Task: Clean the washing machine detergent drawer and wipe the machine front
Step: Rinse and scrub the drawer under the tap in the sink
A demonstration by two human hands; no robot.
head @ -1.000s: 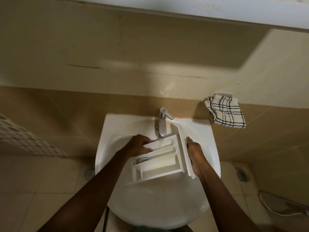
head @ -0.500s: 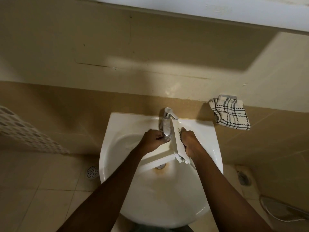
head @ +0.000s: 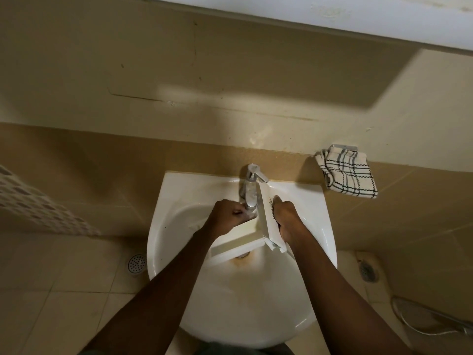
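Over the basin, the right hand (head: 286, 219) is closed in a grip round the front panel (head: 268, 216) of the detergent drawer (head: 238, 248). The left hand (head: 227, 216) is curled in a grip at the drawer's far-left edge, just beside the tap (head: 249, 188) spout. The drawer is held tipped on edge between both hands above the sink (head: 314, 201), its long axis running left to right. Rinsing is judged to be in hand. Running water cannot be confirmed.
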